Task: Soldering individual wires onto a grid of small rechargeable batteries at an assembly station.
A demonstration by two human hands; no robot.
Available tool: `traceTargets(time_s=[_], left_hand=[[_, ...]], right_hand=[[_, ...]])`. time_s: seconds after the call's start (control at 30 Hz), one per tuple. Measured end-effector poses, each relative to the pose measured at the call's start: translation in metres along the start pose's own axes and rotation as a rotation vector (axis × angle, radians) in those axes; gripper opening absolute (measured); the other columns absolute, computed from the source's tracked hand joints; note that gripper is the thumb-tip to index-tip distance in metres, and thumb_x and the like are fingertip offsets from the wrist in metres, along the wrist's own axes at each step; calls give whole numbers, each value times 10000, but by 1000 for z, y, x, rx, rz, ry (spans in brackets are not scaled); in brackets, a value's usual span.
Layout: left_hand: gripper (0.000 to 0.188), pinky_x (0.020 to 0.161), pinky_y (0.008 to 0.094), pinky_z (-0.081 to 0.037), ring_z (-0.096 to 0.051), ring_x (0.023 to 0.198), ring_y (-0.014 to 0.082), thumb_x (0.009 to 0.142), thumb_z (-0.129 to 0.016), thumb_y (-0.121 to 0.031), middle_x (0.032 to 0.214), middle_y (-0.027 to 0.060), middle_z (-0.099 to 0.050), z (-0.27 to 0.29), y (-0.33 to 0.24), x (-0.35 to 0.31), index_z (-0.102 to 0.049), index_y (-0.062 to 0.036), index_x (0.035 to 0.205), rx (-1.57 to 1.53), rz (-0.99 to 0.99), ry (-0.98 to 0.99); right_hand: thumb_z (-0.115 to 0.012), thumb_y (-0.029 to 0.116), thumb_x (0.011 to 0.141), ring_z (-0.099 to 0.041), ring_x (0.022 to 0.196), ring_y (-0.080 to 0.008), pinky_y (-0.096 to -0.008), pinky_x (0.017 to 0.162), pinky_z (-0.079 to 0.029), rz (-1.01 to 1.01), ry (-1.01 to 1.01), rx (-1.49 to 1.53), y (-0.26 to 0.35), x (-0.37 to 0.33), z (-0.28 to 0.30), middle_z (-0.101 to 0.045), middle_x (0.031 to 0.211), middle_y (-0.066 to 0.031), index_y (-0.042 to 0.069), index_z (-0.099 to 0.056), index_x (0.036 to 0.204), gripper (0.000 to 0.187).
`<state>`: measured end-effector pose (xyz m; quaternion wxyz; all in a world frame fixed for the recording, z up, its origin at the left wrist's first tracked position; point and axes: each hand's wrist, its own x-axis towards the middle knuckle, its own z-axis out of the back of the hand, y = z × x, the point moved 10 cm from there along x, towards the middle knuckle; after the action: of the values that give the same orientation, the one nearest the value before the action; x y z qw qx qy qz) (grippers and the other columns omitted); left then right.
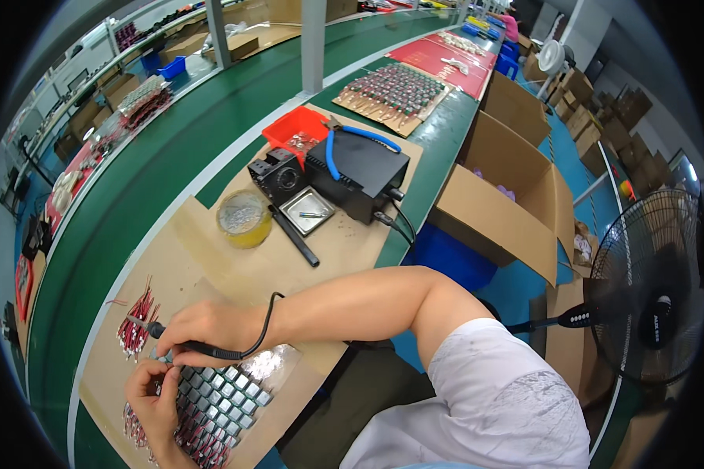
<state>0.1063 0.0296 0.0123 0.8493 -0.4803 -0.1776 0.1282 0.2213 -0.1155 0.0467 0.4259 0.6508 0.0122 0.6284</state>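
Observation:
My right hand (205,324) is closed round a soldering iron (219,353), whose metal tip points left, over a bunch of red wires (135,334). From the handle's rear end a black cable loops up past my wrist. Close below it, my left hand (156,400) has thumb and fingers pinched together, almost touching the right fingertips; what they hold is too small to make out. Under both hands lie rows of small silver-grey rectangular parts (231,395) with red wires along the near-left side. My left hand hides some of these rows.
Beyond my right arm stand a roll of tape (244,219), a small metal tray (307,211), a black box (357,173) with blue-handled pliers (331,152) on it, and a red bin (296,131). An open carton (493,215) and a fan (649,289) are to the right.

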Motion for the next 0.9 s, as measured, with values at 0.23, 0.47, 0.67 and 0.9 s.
traceTargets(time_s=[0.23,0.47,0.67,0.9], left_hand=[[108,652,217,-392,-503,730,67,953,-695,48,881,-5,-575,5,15,0,-603,-2,930,-116,-7,-40],[102,643,192,-365,-489,750,45,963,-683,49,887,-15,-557,-1,11,6,-599,-7,949,-112,8,6],[86,689,214,-407,-514,769,61,967,-701,-4,877,-22,-573,30,12,-14,-617,-15,950,25,55,-94],[137,674,230,-479,-592,744,61,949,-766,-120,838,-5,-692,28,13,18,-725,8,977,-42,19,-240]], right_hand=[[-784,23,812,-701,776,-286,-381,676,-567,64,-18,-55,4,-1,1,-699,848,-97,46,-710,1057,256],[-781,25,814,-697,793,-314,-405,689,-562,37,-22,-47,0,-2,5,-704,853,-117,46,-714,1044,241],[-786,30,836,-707,832,-330,-400,745,-572,4,29,21,-5,7,-20,-719,919,-156,45,-718,1107,280],[-767,18,905,-738,856,-169,-311,766,-601,-236,46,-200,-21,3,19,-763,1000,-109,20,-731,1188,285]])
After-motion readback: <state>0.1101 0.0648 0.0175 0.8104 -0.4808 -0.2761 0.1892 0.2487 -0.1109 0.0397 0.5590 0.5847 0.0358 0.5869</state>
